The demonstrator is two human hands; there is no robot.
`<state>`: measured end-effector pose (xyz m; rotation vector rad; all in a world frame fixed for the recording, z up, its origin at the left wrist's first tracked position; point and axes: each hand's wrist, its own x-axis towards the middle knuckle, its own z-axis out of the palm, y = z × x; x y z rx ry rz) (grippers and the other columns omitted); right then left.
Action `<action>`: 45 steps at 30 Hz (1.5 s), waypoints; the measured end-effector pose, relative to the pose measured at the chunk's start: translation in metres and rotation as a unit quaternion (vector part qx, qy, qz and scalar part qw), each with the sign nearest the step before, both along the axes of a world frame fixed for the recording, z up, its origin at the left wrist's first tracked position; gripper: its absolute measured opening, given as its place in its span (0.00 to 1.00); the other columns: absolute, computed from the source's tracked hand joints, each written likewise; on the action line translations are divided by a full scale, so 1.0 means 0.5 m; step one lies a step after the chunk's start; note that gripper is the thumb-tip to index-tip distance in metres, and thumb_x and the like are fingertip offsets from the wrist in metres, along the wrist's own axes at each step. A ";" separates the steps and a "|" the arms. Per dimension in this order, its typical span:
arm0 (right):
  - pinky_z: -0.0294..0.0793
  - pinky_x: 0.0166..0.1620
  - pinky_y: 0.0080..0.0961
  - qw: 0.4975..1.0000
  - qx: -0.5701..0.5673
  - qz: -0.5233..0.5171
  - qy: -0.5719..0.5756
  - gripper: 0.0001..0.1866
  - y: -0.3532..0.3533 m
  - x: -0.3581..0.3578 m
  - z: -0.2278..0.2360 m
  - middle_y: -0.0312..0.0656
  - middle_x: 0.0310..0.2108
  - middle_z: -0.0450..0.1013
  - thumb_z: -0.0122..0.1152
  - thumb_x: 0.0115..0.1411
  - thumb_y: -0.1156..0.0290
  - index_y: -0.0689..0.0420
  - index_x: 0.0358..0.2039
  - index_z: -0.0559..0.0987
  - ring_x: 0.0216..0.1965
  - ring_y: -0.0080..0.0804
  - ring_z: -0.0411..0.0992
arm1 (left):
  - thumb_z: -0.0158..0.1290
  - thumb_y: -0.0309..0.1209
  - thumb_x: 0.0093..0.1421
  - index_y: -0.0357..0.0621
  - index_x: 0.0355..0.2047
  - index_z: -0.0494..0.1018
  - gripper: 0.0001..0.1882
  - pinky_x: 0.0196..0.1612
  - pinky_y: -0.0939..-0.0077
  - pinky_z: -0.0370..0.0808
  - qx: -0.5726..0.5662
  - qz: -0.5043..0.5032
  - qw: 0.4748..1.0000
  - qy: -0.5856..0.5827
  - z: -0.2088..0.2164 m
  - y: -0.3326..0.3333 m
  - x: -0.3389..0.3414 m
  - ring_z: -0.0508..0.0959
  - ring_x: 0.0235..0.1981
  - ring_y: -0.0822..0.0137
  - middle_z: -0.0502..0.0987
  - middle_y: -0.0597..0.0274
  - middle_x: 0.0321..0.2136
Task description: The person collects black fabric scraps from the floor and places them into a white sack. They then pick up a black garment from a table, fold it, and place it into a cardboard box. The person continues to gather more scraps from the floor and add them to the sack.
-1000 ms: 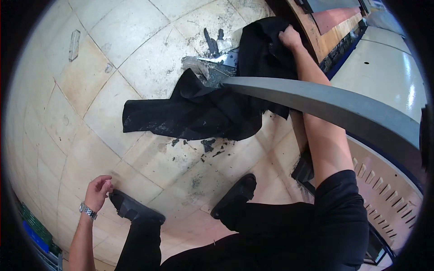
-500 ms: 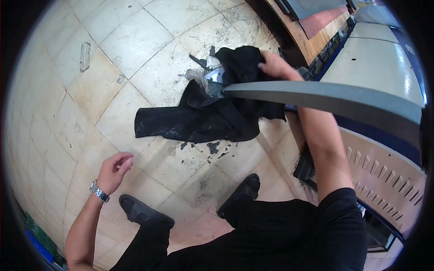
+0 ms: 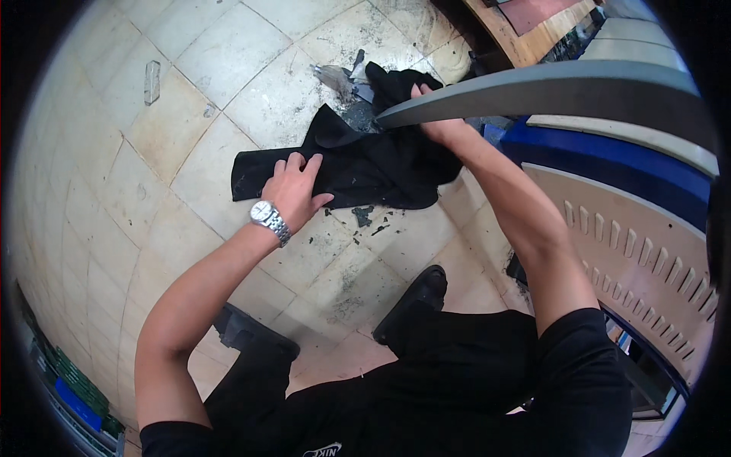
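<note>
A black cloth, possibly a garment, lies crumpled on the tiled floor with dusty marks on it. My left hand, wearing a silver watch, rests on or just over its left part, fingers spread. At the cloth's far right, my right hand grips a bunched-up section. A curved grey bar crosses in front of this hand and hides part of its fingers. Just beyond the cloth lies a small heap of debris with clear plastic and dark pieces.
Dark fragments are scattered on the near side of the cloth, in front of my shoes. A clear block-like piece lies farther left. On the right stand a vented beige panel, a blue machine edge and a wooden bench.
My left hand has moved forward and right from above the bare floor to the cloth. My right hand has come nearer and slightly left, and the cloth's far right part is bunched lower.
</note>
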<state>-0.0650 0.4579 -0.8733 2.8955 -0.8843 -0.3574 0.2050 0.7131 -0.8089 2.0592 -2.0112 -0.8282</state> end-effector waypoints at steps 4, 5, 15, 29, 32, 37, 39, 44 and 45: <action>0.81 0.42 0.46 0.985 0.124 -0.110 0.037 0.15 0.084 -0.012 0.026 0.61 0.41 0.77 0.52 0.59 0.74 0.65 0.46 0.74 0.39 0.61 0.79 | 0.69 0.41 0.50 0.47 0.58 0.69 0.36 0.42 0.58 0.78 -0.005 -0.012 0.999 -0.048 -0.014 -0.010 -0.016 0.74 0.43 0.51 0.71 0.51 0.45; 0.82 0.40 0.46 0.976 0.134 -0.169 0.021 0.13 0.129 0.015 0.060 0.61 0.38 0.78 0.53 0.59 0.74 0.66 0.44 0.74 0.37 0.61 0.79 | 0.69 0.41 0.50 0.48 0.54 0.69 0.33 0.41 0.58 0.78 -0.014 -0.017 0.998 -0.060 -0.025 -0.003 -0.008 0.74 0.43 0.51 0.71 0.52 0.44; 0.80 0.44 0.46 0.941 0.260 -0.217 -0.021 0.17 0.415 0.005 0.135 0.65 0.38 0.76 0.59 0.55 0.73 0.70 0.43 0.73 0.39 0.60 0.78 | 0.58 0.31 0.56 0.45 0.38 0.74 0.10 0.40 0.54 0.78 -0.010 -0.200 0.980 -0.013 -0.059 0.004 0.015 0.78 0.38 0.50 0.75 0.54 0.35; 0.76 0.43 0.52 0.935 0.106 -0.231 -0.249 0.27 0.259 0.341 0.342 0.62 0.39 0.74 0.56 0.56 0.77 0.60 0.57 0.66 0.41 0.63 0.75 | 0.59 0.23 0.57 0.44 0.42 0.77 0.12 0.36 0.70 0.73 -0.147 0.028 0.971 0.186 0.068 -0.116 0.328 0.73 0.28 0.65 0.72 0.60 0.26; 0.78 0.46 0.52 0.932 0.018 -0.309 -0.190 0.24 0.108 0.421 0.258 0.63 0.43 0.73 0.55 0.59 0.73 0.58 0.57 0.68 0.43 0.65 0.76 | 0.58 0.27 0.58 0.47 0.42 0.78 0.11 0.38 0.65 0.74 -0.202 0.035 0.972 0.114 0.054 -0.256 0.334 0.75 0.30 0.57 0.74 0.56 0.26; 0.68 0.60 0.52 0.767 0.018 -0.630 -0.123 0.35 -0.023 0.430 0.123 0.62 0.69 0.52 0.57 0.64 0.65 0.53 0.69 0.57 0.66 0.62 0.58 | 0.56 0.31 0.57 0.42 0.41 0.77 0.12 0.50 0.51 0.73 -0.247 -0.001 0.965 0.088 -0.014 -0.464 0.284 0.76 0.46 0.43 0.78 0.43 0.41; 0.60 0.64 0.55 0.673 0.084 -0.725 -0.120 0.39 -0.047 0.366 0.055 0.57 0.74 0.38 0.59 0.64 0.64 0.51 0.71 0.54 0.71 0.59 0.48 | 0.56 0.28 0.56 0.41 0.39 0.78 0.11 0.48 0.54 0.74 -0.306 -0.038 0.946 0.104 -0.038 -0.518 0.220 0.77 0.43 0.43 0.79 0.43 0.37; 0.55 0.69 0.50 0.659 0.138 -0.738 -0.047 0.53 0.001 0.395 0.021 0.69 0.72 0.37 0.68 0.55 0.61 0.60 0.72 0.46 0.73 0.63 0.44 | 0.54 0.30 0.60 0.46 0.43 0.76 0.10 0.44 0.53 0.76 -0.200 -0.091 0.968 0.124 -0.117 -0.536 0.152 0.79 0.41 0.43 0.80 0.43 0.37; 0.55 0.69 0.53 0.707 0.129 -0.695 -0.023 0.49 0.017 0.393 0.018 0.77 0.68 0.42 0.65 0.57 0.64 0.67 0.70 0.47 0.70 0.70 0.48 | 0.54 0.30 0.61 0.47 0.43 0.76 0.10 0.44 0.53 0.76 -0.175 -0.108 0.972 0.116 -0.120 -0.533 0.144 0.79 0.41 0.43 0.80 0.43 0.37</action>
